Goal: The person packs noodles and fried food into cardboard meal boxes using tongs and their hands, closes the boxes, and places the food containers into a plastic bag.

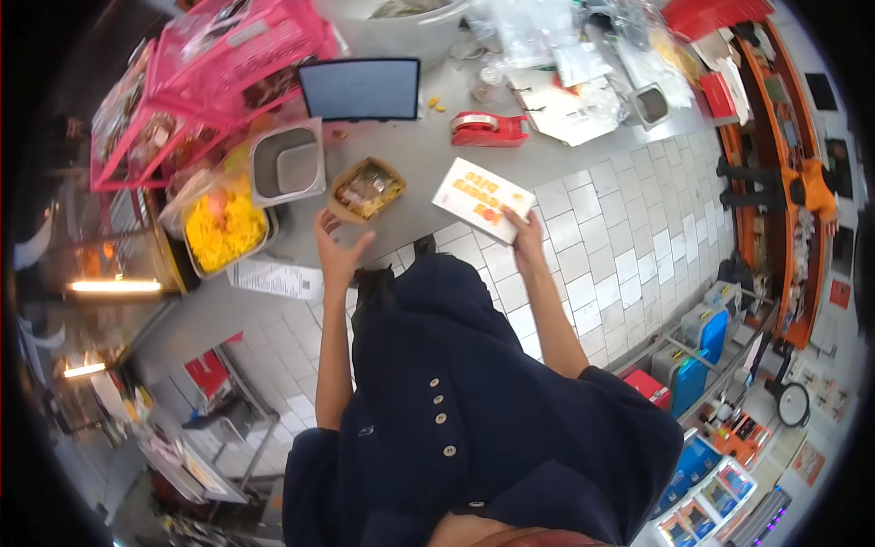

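My right hand (527,241) grips the lower right corner of a white carton (481,199) printed with orange and yellow lettering, held out beyond the metal counter's (415,173) edge. My left hand (341,252) has its fingers spread, with nothing in it. Just above its fingertips, a brown cardboard food box (366,190) stands open on the counter. Something in clear plastic and bits of yellow show inside the box. An empty metal pan (287,164) sits left of it, and another pan holding yellow food (219,228) is farther left.
A red tape dispenser (488,129) and a dark-screened tablet (360,89) stand behind the boxes. Pink crates (214,68) fill the back left. Plastic bags (538,32) and white papers (570,108) lie at back right. Printed paper (275,278) hangs at the counter's edge. A person in orange (807,187) is far right.
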Motion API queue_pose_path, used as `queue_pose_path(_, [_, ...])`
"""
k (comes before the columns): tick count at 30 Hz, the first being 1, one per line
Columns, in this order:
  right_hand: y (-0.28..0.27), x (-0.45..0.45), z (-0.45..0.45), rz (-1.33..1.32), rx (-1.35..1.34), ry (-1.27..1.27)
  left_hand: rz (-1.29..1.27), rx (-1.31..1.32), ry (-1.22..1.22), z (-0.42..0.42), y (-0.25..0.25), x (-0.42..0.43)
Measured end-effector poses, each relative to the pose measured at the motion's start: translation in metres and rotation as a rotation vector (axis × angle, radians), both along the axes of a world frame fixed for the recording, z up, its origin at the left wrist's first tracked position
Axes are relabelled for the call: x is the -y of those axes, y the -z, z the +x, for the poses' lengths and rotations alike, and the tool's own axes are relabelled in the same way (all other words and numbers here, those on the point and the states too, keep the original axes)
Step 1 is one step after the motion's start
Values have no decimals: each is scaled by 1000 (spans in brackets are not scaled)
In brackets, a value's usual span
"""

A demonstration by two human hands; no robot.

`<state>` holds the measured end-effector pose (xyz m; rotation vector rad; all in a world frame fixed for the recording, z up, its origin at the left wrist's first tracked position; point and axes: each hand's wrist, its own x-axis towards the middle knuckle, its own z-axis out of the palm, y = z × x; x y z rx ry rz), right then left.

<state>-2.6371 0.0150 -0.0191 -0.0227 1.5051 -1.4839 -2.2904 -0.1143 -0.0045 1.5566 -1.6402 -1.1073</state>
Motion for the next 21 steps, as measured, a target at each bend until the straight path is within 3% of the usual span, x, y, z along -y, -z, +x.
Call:
queue_pose_path(2, [8,17,18,-71,89,50,-4,-35,40,-5,26,6])
queue_pose_path(4, [17,36,40,-130,198,134,-116,-257,68,-14,41,16])
queue_pose_path(6, [10,48,59,-79,148,40,-188,-119,106,-17,53,24])
queue_pose_path(8, [32,56,64,104,-111,-128,-128,-314,35,-22,66,29])
queue_pose_path(9, [40,58,67,92,-108,-131,-132,-265,-9,-26,53,26])
queue_pose_path(11, [47,59,79,287,-616,-91,-129,-262,-13,-23,58,22])
queue_pose_path(12, [37,58,80,273,-616,-99,-115,-266,-20,-23,60,23])
queue_pose_path(14, [4,53,75,199,-38,-196,-109,-305,-25,-26,59,23])
queue_pose_path(16, [18,47,81,137,43,-285,-26,-293,-4,-20,62,19])
queue_pose_path(18, [22,43,92,-205,166,-214,41,-226,-66,-16,54,5])
queue_pose_path(21, [12,29,98,-124,93,-318,-286,-25,-113,7,19,3])
